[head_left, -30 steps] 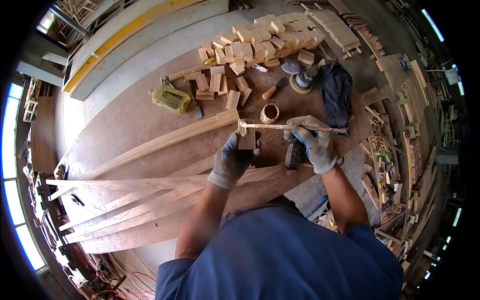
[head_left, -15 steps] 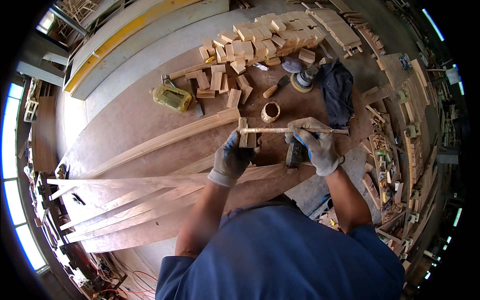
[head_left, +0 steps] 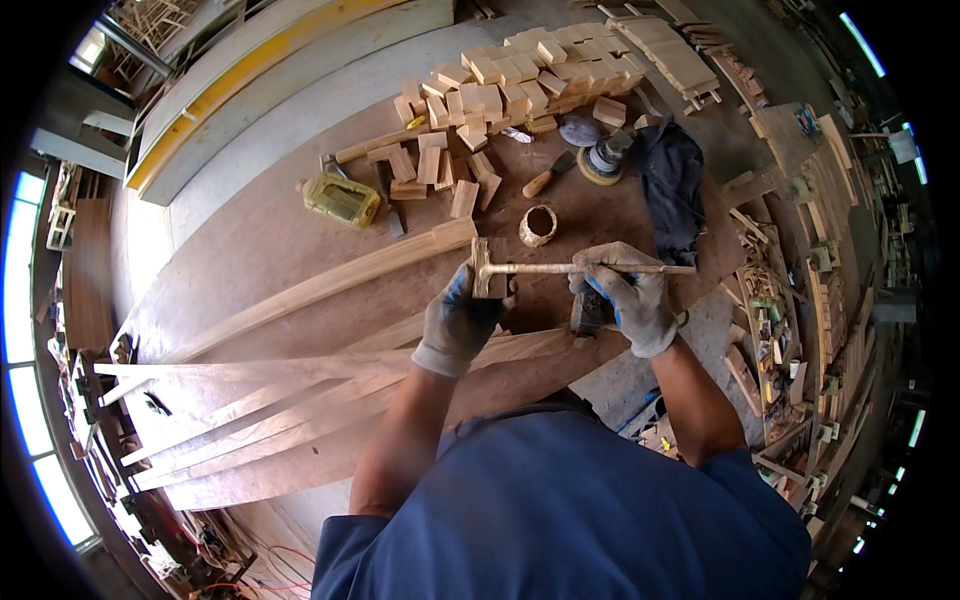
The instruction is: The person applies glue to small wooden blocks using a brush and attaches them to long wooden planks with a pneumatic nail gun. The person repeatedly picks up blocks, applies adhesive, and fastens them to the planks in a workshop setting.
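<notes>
Through the head camera I have both hands busy: the left hand (head_left: 456, 322) grips a block (head_left: 490, 288) between thumb and fingers, and the right hand (head_left: 640, 302) pinches a stick (head_left: 540, 268) along its shaft. The block sits above the bench (head_left: 265, 225), just nearer me than the cup (head_left: 538, 227), with the stick's left end at its upper face, where a pale smear (head_left: 480, 252) shows. To do this well, I would brace the block firmly, keep the left thumb clear of the coated face, hold the stick low and flat, and draw it with light, even pressure right to the edges, leaving no thick ridge. Counting: one block and one stick in hand, one cup, one bottle (head_left: 342, 201), one sander (head_left: 604, 160), one cloth (head_left: 670, 185), one hammer (head_left: 375, 149), and at least four strips (head_left: 335, 280) at the left. The pile (head_left: 525, 75) holds dozens of pieces, too overlapped for me to count exactly.
</notes>
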Demonstrator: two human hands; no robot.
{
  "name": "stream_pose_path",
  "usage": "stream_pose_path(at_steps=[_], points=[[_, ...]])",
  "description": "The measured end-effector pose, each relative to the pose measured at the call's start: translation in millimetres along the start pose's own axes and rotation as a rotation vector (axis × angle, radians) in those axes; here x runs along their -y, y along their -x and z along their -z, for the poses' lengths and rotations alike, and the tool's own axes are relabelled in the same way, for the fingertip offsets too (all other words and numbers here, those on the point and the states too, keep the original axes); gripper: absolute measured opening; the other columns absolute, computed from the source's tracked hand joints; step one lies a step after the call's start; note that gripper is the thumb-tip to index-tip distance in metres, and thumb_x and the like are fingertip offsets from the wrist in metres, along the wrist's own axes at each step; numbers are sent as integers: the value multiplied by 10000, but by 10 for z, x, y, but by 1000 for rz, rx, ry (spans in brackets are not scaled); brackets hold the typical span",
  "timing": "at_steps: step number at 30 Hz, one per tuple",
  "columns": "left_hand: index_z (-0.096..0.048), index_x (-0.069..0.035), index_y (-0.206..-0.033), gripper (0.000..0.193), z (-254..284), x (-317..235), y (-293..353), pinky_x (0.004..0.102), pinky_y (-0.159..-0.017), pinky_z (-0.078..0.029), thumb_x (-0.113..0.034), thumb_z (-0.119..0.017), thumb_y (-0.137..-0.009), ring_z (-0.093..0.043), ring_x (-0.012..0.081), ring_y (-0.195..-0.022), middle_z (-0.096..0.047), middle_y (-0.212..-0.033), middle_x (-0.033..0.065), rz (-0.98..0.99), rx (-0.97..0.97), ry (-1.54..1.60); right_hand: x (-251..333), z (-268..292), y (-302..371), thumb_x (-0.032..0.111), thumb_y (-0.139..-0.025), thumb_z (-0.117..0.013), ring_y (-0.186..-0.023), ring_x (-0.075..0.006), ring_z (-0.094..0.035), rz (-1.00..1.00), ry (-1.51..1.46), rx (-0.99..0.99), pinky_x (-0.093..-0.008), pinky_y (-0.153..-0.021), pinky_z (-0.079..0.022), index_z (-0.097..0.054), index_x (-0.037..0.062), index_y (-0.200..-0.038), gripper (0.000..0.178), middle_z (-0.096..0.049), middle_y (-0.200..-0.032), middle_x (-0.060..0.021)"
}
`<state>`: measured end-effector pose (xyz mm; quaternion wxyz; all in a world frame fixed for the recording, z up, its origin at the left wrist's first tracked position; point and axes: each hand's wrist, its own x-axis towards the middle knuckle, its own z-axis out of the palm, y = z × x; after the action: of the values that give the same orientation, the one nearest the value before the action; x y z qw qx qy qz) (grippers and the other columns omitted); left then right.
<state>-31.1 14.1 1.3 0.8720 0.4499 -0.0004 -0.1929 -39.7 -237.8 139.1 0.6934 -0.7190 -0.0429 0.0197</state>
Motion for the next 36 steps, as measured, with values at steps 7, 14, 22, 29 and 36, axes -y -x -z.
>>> stream_pose_path(at_steps=[7,14,22,29,36], points=[[-502,-33,-1534,553,-27,-107,22,450,-974,-554,-416,-495,-1135,-616,296,-1183,-638,-1378,193,153,29,625,58,28,-45,70,-1044,-673,-908,-148,-737,87,76,-116,-306,-827,-638,-713,-49,-1103,139,-767,-993,-115],[-536,-24,-1507,474,-89,-185,102,418,-928,-588,-167,-636,-1067,-666,266,-1159,-683,-1337,175,-12,-63,-106,118,12,-90,21,-956,-733,-878,-204,-761,364,371,105,-320,-777,-628,-754,-4,-1033,84,-777,-981,-123],[-545,-34,-1518,546,37,-125,40,506,-999,-568,-362,-610,-1085,-619,357,-1317,-649,-1431,198,-58,-80,-114,214,59,58,51,-956,-701,-863,-188,-754,301,260,320,-310,-735,-621,-765,-5,-996,94,-776,-960,-114],[-528,16,-1490,427,-31,-200,57,363,-909,-584,-50,-602,-1075,-684,224,-1096,-701,-1316,155,-35,-39,-110,104,123,-96,81,-1020,-664,-897,-150,-744,-11,76,18,-283,-795,-621,-773,-39,-1096,179,-786,-974,-111],[-534,-13,-1513,573,61,-180,58,472,-942,-579,-381,-615,-1082,-678,344,-1146,-643,-1416,254,86,29,534,210,79,-166,-12,-958,-693,-872,-158,-749,190,169,87,-302,-801,-627,-778,-17,-1073,143,-777,-993,-111]])
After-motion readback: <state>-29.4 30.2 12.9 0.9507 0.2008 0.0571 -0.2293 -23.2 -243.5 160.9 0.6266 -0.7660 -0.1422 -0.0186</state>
